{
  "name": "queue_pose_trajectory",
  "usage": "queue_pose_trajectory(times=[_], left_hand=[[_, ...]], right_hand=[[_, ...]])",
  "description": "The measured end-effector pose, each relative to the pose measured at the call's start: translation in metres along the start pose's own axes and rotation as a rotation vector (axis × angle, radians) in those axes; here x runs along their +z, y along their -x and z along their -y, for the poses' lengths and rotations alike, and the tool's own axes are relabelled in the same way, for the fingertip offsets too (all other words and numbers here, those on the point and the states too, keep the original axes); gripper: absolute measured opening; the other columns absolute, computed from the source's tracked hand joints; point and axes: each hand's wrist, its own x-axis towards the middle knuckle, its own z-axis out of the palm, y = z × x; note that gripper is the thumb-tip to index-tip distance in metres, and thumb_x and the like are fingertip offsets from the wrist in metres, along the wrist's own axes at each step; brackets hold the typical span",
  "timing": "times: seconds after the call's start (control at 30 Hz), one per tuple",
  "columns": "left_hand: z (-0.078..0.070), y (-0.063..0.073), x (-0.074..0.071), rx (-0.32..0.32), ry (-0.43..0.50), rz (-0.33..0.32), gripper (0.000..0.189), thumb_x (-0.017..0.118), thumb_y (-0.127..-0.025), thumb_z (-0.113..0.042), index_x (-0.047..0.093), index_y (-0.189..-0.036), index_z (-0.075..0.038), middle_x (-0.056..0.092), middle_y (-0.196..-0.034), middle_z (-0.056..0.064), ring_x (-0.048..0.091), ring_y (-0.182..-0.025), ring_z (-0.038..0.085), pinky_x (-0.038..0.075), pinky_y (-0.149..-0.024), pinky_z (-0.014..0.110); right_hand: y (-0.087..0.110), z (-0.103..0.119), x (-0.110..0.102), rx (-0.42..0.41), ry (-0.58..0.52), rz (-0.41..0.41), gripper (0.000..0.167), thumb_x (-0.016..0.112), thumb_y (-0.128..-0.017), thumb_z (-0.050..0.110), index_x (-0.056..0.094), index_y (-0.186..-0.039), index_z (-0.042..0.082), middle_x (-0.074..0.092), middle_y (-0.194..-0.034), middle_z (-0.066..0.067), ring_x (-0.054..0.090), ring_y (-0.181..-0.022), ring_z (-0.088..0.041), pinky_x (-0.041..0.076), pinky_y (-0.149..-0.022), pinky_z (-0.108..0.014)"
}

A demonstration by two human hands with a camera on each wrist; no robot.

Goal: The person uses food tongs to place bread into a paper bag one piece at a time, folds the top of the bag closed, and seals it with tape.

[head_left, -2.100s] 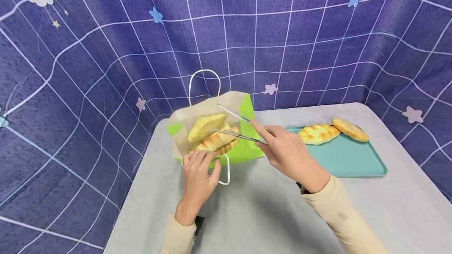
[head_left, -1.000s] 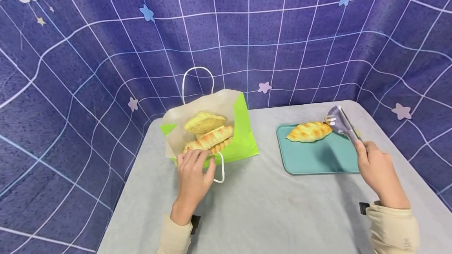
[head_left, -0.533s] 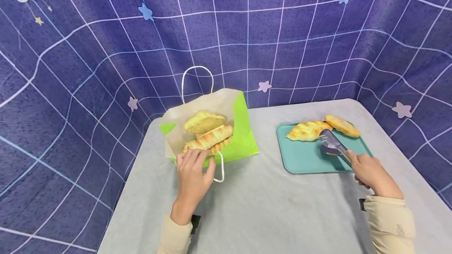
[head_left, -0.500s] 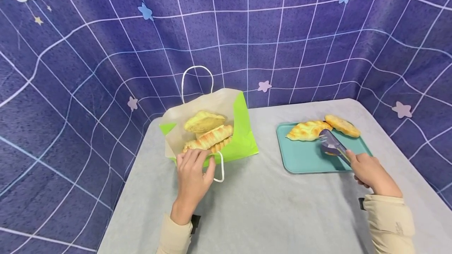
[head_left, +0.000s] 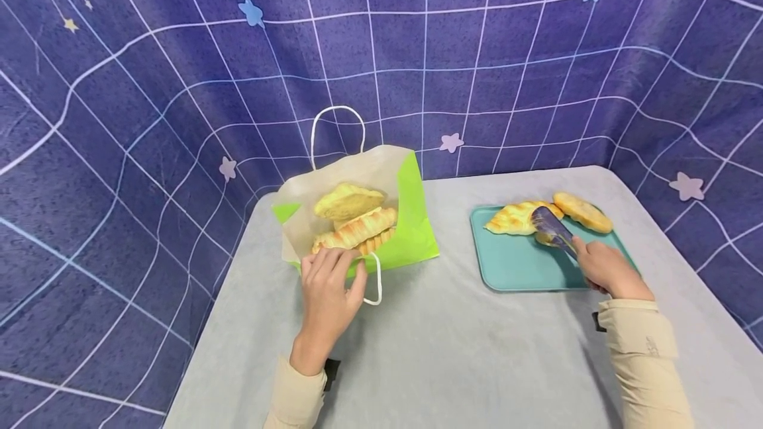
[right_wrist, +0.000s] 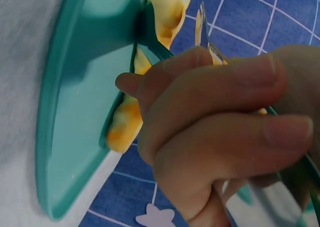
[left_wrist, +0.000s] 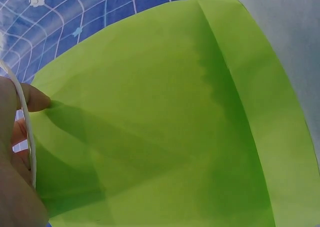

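Note:
My left hand (head_left: pixel 330 290) pinches the front rim of a green paper bag (head_left: pixel 417 230), thumb on its outside by the white cord handle (left_wrist: pixel 27 127). The bag gapes upward, with a yellow bun (head_left: pixel 348 202) and ridged golden rolls (head_left: pixel 363 227) inside. My right hand (head_left: pixel 609 267) grips metal serving tongs (head_left: pixel 557 229), fingers curled round their arms. The tongs' head overlaps the right part of a braided bread (head_left: pixel 507 218) on the teal tray (head_left: pixel 512 273). In the right wrist view, the tong arms (right_wrist: pixel 149 29) stand spread apart near the bread.
An oval flat bread (head_left: pixel 583 212) lies across the tray's back right edge, right beside the braided one. Grey cloth covers the table (head_left: pixel 453 349) between bag and tray. A blue gridded curtain (head_left: pixel 405 71) hangs close behind and along the sides.
My right hand has carried the tongs from over the bag rightward to the tray, first over the oval bread, then onto the braided one. My left hand stays at the bag's rim.

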Motion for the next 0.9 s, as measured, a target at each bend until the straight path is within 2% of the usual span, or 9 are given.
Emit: queue_pose_trajectory(times=[0.17,0.47,0.57,0.73,0.8,0.9], left_hand=[[0.0,0.001,0.001,-0.002,-0.004,0.007,0.011,0.063,-0.088,-0.013,0.073,-0.087,-0.009,0.065,-0.079,0.005,0.058,-0.075,0.023,0.034,-0.075,0.044],[0.0,0.0,0.001,-0.007,-0.002,0.012,0.013,0.062,-0.088,-0.014,0.073,-0.088,-0.008,0.065,-0.08,0.005,0.058,-0.076,0.023,0.033,-0.075,0.044],[0.0,0.001,0.001,-0.004,-0.003,0.009,0.012,0.063,-0.087,-0.013,0.073,-0.088,-0.008,0.065,-0.079,0.005,0.058,-0.075,0.023,0.033,-0.075,0.044],[0.0,0.001,0.001,0.0,0.001,0.007,0.01,0.064,-0.086,-0.012,0.073,-0.087,-0.008,0.065,-0.079,0.005,0.058,-0.075,0.023,0.033,-0.075,0.043],[0.0,-0.001,0.001,-0.002,0.003,0.007,0.011,0.063,-0.087,-0.013,0.073,-0.087,-0.008,0.065,-0.079,0.006,0.058,-0.075,0.023,0.033,-0.075,0.044],[0.0,-0.002,0.0,-0.005,0.002,0.003,0.013,0.062,-0.089,-0.015,0.073,-0.087,-0.008,0.065,-0.079,0.006,0.058,-0.075,0.024,0.033,-0.075,0.044]], right_hand=[[-0.007,0.002,0.002,-0.001,0.019,-0.008,0.076,0.014,-0.107,0.046,0.053,-0.054,0.008,0.044,-0.042,0.002,0.048,-0.039,-0.019,0.042,-0.055,-0.034],[-0.008,-0.005,0.009,0.008,0.046,-0.068,0.064,0.024,-0.107,0.046,0.052,-0.067,0.004,0.048,-0.048,-0.002,0.051,-0.045,-0.02,0.04,-0.053,-0.034],[-0.008,-0.01,0.013,-0.032,0.031,-0.09,0.063,0.027,-0.108,0.045,0.054,-0.07,0.003,0.048,-0.048,-0.002,0.051,-0.044,-0.02,0.041,-0.05,-0.035],[-0.004,-0.017,0.023,-0.116,0.02,-0.156,0.061,0.03,-0.108,0.044,0.063,-0.081,0.001,0.048,-0.06,-0.005,0.052,-0.057,-0.021,0.043,-0.057,-0.042],[-0.002,-0.017,0.025,-0.13,0.025,-0.19,0.061,0.03,-0.108,0.043,0.066,-0.086,-0.001,0.048,-0.064,-0.005,0.051,-0.063,-0.022,0.043,-0.063,-0.043],[0.0,-0.014,0.023,-0.136,0.017,-0.225,0.061,0.03,-0.108,0.043,0.065,-0.084,0.0,0.047,-0.063,-0.005,0.05,-0.063,-0.022,0.041,-0.062,-0.042]])
